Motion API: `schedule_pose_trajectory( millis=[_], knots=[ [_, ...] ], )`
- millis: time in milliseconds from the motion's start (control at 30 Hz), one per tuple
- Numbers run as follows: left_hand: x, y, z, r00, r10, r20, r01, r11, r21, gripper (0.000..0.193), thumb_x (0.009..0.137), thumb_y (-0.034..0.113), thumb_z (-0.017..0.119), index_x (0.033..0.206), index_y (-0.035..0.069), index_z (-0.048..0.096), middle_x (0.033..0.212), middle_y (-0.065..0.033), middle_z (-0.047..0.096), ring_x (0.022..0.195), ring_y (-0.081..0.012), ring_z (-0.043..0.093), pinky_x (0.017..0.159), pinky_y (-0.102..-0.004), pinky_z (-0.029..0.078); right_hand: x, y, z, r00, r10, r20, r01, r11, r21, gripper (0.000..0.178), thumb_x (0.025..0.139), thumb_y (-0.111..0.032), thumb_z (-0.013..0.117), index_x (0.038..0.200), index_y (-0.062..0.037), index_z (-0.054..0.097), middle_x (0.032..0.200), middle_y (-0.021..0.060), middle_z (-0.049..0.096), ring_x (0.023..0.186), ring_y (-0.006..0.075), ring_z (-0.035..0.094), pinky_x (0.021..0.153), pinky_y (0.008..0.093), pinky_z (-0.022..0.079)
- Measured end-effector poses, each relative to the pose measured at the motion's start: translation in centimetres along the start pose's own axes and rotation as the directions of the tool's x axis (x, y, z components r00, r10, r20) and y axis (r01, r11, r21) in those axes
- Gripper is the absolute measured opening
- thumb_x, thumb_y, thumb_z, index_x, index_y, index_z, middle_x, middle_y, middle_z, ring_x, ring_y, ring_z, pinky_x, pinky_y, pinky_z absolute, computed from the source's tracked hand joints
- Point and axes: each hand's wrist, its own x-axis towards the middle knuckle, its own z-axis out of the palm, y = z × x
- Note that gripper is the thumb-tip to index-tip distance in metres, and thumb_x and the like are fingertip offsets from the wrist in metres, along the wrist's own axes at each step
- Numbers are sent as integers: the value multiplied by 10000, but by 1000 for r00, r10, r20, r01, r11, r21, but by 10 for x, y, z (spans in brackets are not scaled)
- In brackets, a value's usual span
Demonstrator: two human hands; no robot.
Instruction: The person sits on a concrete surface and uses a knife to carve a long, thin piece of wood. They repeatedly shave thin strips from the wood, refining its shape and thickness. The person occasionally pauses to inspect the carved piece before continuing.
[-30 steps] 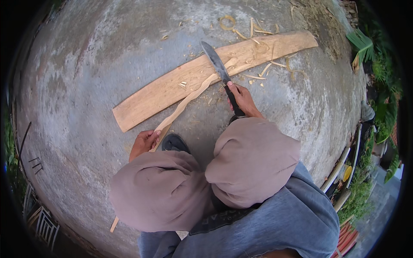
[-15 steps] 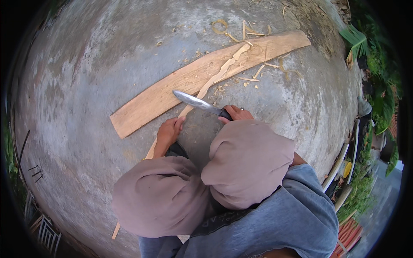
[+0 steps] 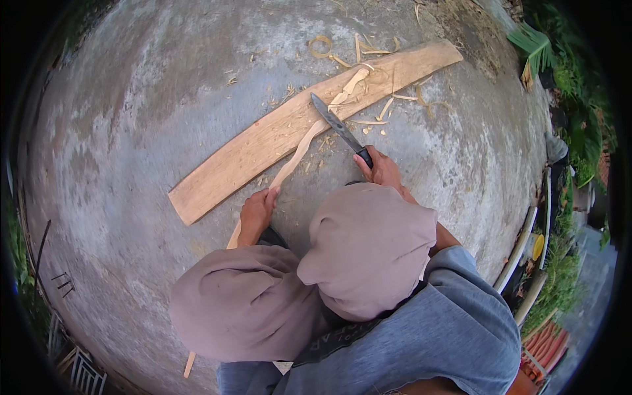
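Observation:
My left hand point(image 3: 257, 212) is closed around a long pale wooden stick point(image 3: 295, 160) with wavy carved edges. The stick's far part lies across a wide wooden plank point(image 3: 230, 168) on the ground, while its near part runs back under my left leg. In my closed right hand point(image 3: 383, 169) is a large knife point(image 3: 340, 128) with a dark handle. Its blade points up and left, crossing over the stick above the plank; whether it touches the wood I cannot tell.
Shavings and thin wood strips point(image 3: 374, 51) lie around the plank on the concrete ground point(image 3: 131, 164). My bent knees point(image 3: 368, 247) in mauve cloth are close to both hands. Plants point(image 3: 573, 85) and pale poles point(image 3: 517, 250) line the right side.
My right hand has moved right and slightly forward, swinging the knife's blade from pointing left to up-left, farther along the stick. My left hand keeps its hold; the view has shifted slightly.

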Motion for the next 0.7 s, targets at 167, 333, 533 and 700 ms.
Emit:
schedule_pose_trajectory(
  millis=[167,333,533,700],
  knots=[
    [-4,-1,3,1000,-3,-12,3,1000,-6,555,1032,544,574,764,69,679,650,-114,626,643,-286,618,651,-408,480,-3,9,-6,993,-102,57,106,992,-69,437,1022,-482,629,1096,-52,597,900,217,712,792,461,693,681,530,548],
    [-8,10,-7,998,-50,36,49,999,7,555,1025,579,557,799,95,705,758,-160,704,779,-395,686,750,-475,515,2,10,-9,986,-159,53,161,987,-27,437,1022,-467,640,1056,-33,606,866,234,701,804,470,684,671,525,532],
    [-6,4,-2,999,4,-34,-5,1000,-11,556,1032,530,588,762,51,672,597,-91,592,573,-227,580,598,-374,456,11,14,-9,1000,10,4,-10,998,58,439,1029,-466,632,1037,-28,618,839,231,703,809,473,683,672,531,519],
    [-3,-4,4,999,23,-24,-24,1000,-11,563,1028,546,586,767,56,677,599,-87,593,580,-228,582,604,-375,458,15,19,-8,996,82,-41,-80,996,31,441,1023,-473,639,1042,-33,625,844,214,707,802,465,689,672,523,524]
  ],
)
